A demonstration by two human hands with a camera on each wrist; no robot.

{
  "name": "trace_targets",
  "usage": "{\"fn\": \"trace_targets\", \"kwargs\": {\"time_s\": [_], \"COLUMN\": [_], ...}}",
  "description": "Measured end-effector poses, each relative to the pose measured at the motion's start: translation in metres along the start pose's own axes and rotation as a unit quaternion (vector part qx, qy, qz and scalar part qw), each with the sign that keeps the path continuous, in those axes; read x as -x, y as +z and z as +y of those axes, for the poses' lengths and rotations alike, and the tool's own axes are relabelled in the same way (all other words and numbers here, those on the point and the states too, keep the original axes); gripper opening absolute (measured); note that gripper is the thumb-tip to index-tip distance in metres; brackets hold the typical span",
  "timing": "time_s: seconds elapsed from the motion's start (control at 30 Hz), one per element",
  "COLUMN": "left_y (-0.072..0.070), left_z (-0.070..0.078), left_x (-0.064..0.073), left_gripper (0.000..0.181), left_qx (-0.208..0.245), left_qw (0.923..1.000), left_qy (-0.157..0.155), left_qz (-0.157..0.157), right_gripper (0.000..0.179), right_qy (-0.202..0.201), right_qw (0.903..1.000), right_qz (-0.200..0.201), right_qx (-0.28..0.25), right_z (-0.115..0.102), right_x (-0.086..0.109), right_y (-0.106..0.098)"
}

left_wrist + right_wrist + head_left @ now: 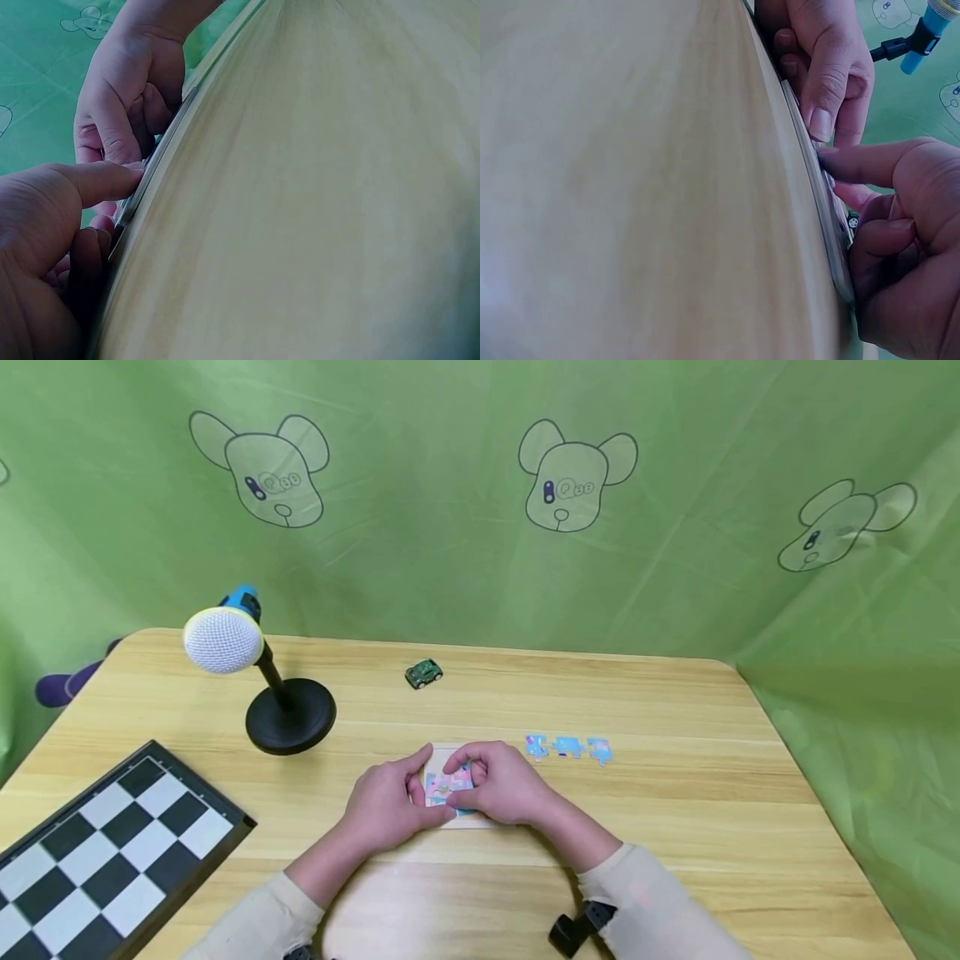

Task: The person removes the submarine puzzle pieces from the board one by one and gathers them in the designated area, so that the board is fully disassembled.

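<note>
A small pale puzzle board [480,824] lies on the table between both hands, with pink and blue jigsaw pieces [437,787] set in it. My left hand [386,803] holds the board at its left side, the thumb along the lower edge and the index finger at the upper corner. From the right, my right hand [513,787] reaches over the board and pinches a jigsaw piece between thumb and bent index finger; its other fingers are curled in. That hand hides the board's right part. In the right wrist view the board [817,195] appears edge-on.
Three loose jigsaw pieces [568,747] lie in a row right of the board. Farther back stands a small green toy car [424,673]. A toy microphone [225,641] on a black round base [291,727] is at the left, behind a black-and-white checkerboard [120,852].
</note>
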State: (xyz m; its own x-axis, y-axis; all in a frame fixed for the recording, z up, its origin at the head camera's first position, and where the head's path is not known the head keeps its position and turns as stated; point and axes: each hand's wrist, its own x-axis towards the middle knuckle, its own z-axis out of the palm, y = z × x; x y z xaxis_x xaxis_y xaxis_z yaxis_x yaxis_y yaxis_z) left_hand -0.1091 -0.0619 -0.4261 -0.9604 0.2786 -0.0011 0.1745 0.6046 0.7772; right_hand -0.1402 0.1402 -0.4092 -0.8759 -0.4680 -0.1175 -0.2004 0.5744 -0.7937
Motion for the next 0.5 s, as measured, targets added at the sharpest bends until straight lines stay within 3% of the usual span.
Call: {"fn": "trace_targets", "kwargs": {"time_s": [0.5], "left_y": [0.0004], "left_z": [-0.0002], "left_x": [-0.001], "left_gripper": [0.087], "left_qx": [0.0], "left_qw": [1.0], "left_qy": [-0.007], "left_qz": [-0.003], "right_gripper": [0.022], "right_qy": [0.005], "right_qw": [0.9997], "right_qz": [0.022], "right_qx": [0.008], "right_z": [-0.0041], "right_x": [0.0012], "right_y": [0.0023]}}
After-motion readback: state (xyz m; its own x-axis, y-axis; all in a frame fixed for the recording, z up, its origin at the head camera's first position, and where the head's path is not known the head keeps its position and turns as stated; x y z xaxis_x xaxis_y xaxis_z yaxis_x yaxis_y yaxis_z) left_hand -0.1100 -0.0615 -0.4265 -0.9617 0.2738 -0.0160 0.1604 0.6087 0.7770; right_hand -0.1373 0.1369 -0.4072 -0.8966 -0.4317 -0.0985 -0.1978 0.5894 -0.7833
